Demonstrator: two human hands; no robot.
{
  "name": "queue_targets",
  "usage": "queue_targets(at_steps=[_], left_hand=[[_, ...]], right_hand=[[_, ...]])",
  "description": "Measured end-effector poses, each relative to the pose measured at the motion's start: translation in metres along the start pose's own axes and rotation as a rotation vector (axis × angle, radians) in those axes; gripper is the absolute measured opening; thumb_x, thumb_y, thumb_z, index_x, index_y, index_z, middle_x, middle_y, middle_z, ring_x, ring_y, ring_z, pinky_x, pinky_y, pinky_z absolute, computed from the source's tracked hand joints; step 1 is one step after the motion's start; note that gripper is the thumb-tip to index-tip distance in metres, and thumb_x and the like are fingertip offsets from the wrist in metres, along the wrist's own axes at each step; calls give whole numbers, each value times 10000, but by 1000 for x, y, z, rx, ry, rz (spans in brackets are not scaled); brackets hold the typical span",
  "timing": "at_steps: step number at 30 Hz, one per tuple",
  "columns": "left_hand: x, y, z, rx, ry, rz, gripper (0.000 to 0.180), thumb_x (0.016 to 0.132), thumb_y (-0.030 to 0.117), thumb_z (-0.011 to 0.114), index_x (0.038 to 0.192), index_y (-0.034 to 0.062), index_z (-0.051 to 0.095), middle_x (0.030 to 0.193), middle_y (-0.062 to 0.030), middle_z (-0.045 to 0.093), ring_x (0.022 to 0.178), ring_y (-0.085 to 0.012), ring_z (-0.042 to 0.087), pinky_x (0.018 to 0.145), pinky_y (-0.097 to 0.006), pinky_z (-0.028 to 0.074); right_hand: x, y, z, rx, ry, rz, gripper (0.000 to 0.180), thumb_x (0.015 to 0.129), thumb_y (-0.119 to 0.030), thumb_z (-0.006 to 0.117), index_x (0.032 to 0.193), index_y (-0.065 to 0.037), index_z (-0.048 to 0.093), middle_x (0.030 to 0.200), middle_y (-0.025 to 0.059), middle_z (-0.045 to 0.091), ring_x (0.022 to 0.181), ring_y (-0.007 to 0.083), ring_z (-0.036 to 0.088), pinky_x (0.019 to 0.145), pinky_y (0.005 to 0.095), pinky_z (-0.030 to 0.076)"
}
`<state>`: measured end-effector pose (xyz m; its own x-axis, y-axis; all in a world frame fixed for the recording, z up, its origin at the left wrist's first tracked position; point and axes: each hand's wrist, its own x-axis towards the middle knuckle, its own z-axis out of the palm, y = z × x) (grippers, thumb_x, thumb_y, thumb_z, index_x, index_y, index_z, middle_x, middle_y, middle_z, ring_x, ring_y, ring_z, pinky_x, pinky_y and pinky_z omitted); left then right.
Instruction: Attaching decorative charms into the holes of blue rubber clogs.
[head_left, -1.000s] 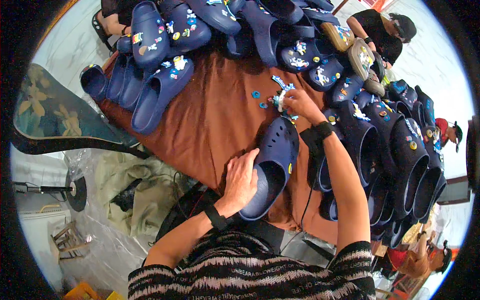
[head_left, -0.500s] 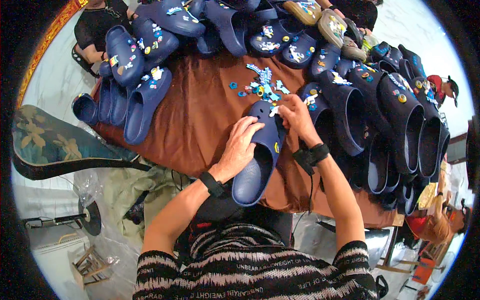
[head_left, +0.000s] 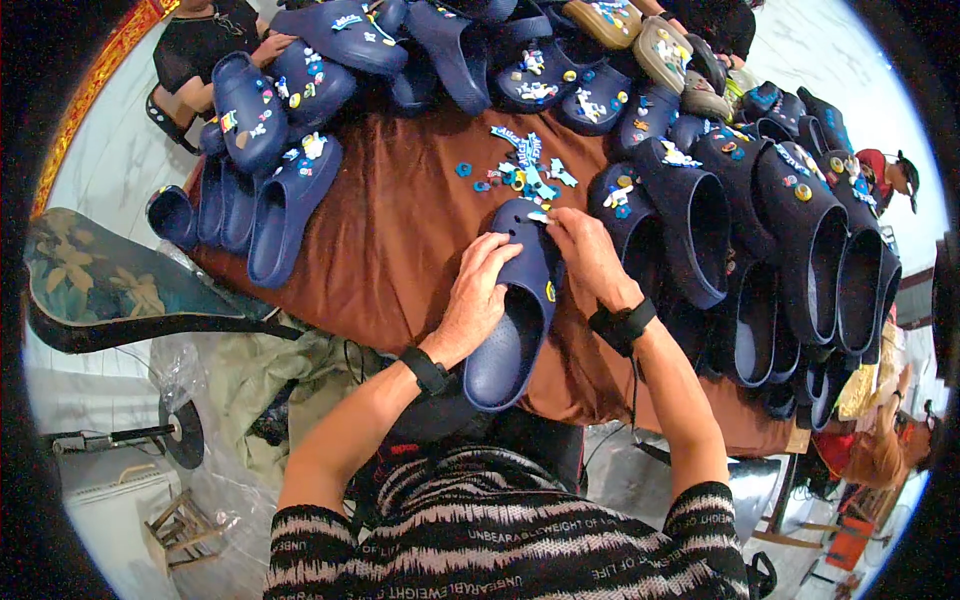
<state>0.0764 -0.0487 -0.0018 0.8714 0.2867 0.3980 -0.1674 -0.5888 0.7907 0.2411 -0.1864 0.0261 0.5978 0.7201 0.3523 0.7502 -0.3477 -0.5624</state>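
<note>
A navy blue foam clog (head_left: 505, 350) lies in front of me at the table's near edge, toe pointing away. My left hand (head_left: 472, 300) is closed around its left side, fingers over the upper. My right hand (head_left: 595, 262) pinches a small white charm (head_left: 538, 217) against the top of the toe. Several holes show in the upper beside the charm. A small yellow charm (head_left: 550, 291) sits on the clog's right side. Just beyond the toe lies a loose pile of charms (head_left: 535, 180), mostly blue and white.
Many navy clogs with charms ring the table: a left group (head_left: 290, 215), a right group (head_left: 690, 235) and a far row. Tan clogs (head_left: 662, 55) lie at the far right. A brown cloth (head_left: 390, 210) covers the table. A chair back (head_left: 110, 285) stands left. Other people are around.
My right hand has turned lower and flatter over the toe, and the white charm now lies closer to the upper. At far left, another person's hand has moved onto a clog.
</note>
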Motion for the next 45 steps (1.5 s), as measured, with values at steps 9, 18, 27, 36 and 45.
queue_targets(at_steps=[9,18,27,36,45], left_hand=[[1,-2,2,-31,19,15,636,681,-175,499,1276,38,569,1387,-154,486,1381,-358,395,1191,-436,295],[0,-2,5,-17,27,7,633,673,-177,508,1264,38,572,1370,-155,493,1362,-366,408,1185,-440,305],[1,-2,5,-22,30,-6,626,676,-173,549,1263,42,581,1371,-154,499,1365,-368,404,1182,-445,312],[3,-1,7,11,31,8,623,679,-169,561,1267,39,584,1367,-156,506,1358,-375,410,1177,-452,319],[2,2,5,53,19,31,547,754,-131,589,1273,42,563,1360,-151,499,1352,-384,408,1147,-457,352]], right_hand=[[10,-1,0,129,30,202,171,912,-150,645,991,-8,697,909,192,692,855,390,682,756,436,535],[-4,-14,13,-174,86,-2,82,913,-145,646,937,-71,669,859,144,625,776,375,659,663,461,524],[1,-7,16,-124,-3,12,142,919,-182,640,948,-45,666,883,159,654,801,402,658,701,482,516],[1,-12,24,-154,-6,122,192,927,-215,628,881,-35,676,926,211,695,877,409,668,738,486,521],[1,-8,19,244,58,272,160,904,-131,685,907,25,651,808,222,684,736,339,690,659,395,523]])
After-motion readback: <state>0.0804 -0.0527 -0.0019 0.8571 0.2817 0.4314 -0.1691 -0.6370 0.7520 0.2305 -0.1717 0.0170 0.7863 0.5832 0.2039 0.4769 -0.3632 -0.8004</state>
